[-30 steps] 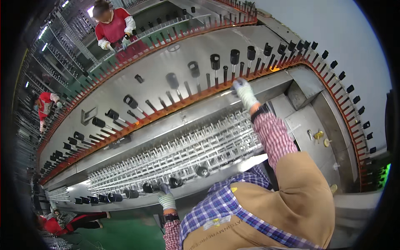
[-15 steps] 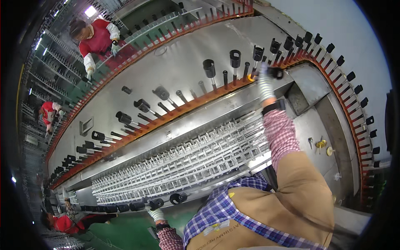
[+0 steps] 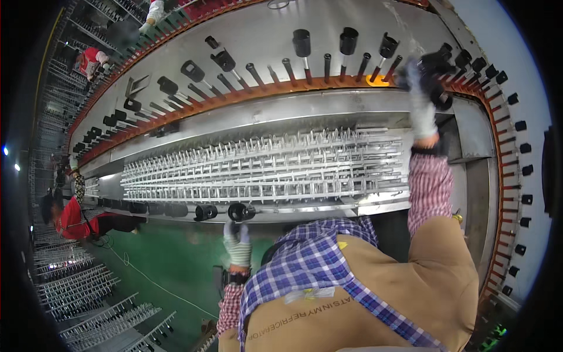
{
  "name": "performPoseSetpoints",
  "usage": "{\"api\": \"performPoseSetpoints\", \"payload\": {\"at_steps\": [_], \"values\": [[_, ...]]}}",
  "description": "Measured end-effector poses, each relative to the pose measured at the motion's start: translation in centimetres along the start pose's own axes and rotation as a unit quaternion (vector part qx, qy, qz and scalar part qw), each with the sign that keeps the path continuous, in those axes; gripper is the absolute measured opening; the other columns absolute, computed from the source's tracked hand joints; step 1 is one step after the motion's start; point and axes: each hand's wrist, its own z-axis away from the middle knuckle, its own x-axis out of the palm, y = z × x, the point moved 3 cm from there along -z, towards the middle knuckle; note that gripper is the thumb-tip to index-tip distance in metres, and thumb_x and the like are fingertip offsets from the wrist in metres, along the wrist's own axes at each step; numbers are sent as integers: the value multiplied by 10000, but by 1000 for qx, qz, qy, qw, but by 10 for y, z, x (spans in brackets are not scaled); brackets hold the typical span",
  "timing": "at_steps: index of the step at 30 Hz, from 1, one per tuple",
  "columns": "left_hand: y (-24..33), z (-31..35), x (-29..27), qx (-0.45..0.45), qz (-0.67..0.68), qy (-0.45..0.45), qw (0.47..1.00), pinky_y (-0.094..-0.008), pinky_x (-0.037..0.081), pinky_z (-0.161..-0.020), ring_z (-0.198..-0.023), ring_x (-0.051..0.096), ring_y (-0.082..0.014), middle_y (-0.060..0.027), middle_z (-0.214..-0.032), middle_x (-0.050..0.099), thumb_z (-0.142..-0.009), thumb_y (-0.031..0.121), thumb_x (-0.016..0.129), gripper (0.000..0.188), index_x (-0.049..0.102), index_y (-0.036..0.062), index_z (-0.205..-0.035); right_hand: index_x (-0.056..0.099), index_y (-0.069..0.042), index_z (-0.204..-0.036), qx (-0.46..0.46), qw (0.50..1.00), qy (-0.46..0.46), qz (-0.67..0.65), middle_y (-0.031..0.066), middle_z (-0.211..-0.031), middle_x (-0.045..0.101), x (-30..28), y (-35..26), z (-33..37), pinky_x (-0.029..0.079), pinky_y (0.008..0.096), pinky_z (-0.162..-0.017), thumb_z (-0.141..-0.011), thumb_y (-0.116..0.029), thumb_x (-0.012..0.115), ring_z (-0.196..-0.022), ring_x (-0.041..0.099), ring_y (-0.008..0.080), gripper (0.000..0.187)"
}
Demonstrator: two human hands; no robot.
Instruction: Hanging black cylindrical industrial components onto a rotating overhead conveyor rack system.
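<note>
My left hand, in a striped light glove, is open with its fingers stretched up. It is just below a black cup-shaped part at the near edge of the metal trough. Beside that part lies another black cylinder. Out at the conveyor on the right, my right hand is smeared by motion, its fingers seemingly closed on a black cylindrical part. More black parts crowd behind that hand. Black cups on pale stems stand on the conveyor's posts, among bare dark posts.
Pale metal racks with many prongs fill the trough before me. The orange conveyor rail curves round to the right. A person in red is at the far left, and another gloved hand shows across the conveyor. Green floor lies at left.
The view has turned and shifted. My right hand has moved along the rail to the right with the black part. My left hand has come away slightly from the row of black cylinders.
</note>
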Motion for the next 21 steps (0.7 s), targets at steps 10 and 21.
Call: {"api": "performPoseSetpoints", "payload": {"at_steps": [10, 21], "values": [[-23, -36, 51, -63, -93, -184, 977, -323, 464, -538, -563, 600, -191, -128, -644, 596, -843, 438, 411, 465, 549, -3, -898, 488, -56, -1103, 478, 749, -192, -416, 72, -995, 564, 144, 20, 344, 471, 225, -622, -858, -314, 490, -835, 555, 171, 356], [-57, -59, 43, 65, -392, -233, 888, -404, 461, -672, -766, 574, -376, -275, -817, 563, -722, 438, 510, 760, 303, -137, -1173, 549, -62, -1038, 363, 923, -127, -11, 73, -703, 579, 99, -1, 358, 450, 272, -499, -812, -358, 538, -585, 557, 130, 373]]}}
